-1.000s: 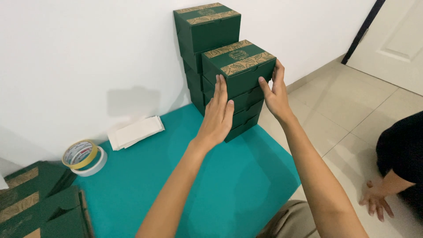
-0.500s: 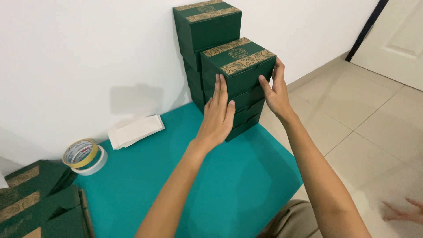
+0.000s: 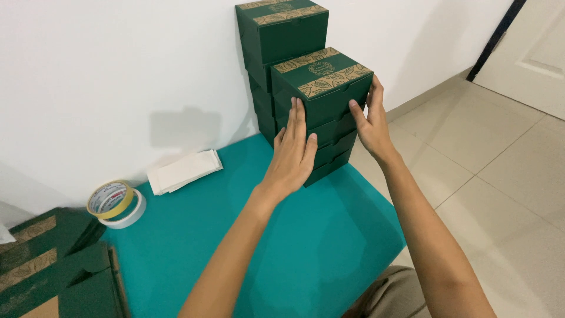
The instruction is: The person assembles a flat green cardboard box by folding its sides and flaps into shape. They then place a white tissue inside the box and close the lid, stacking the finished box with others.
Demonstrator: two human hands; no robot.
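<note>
Two stacks of dark green boxes with gold leaf bands stand against the white wall at the back of a teal table. The nearer stack is lower, and its top box sits between my hands. My left hand lies flat against the stack's left side, fingers pointing up. My right hand presses the right side, fingers along the top box's edge. The taller rear stack stands just behind, touching the wall.
Two tape rolls, one yellow and one white, lie at the table's left. A folded white cloth or paper rests near the wall. Flattened green boxes are piled at the bottom left. Tiled floor and a door lie to the right.
My hands have stayed on the front stack with only a slight shift. Another person's arm and hand, seen at the right edge earlier, have gone from view.
</note>
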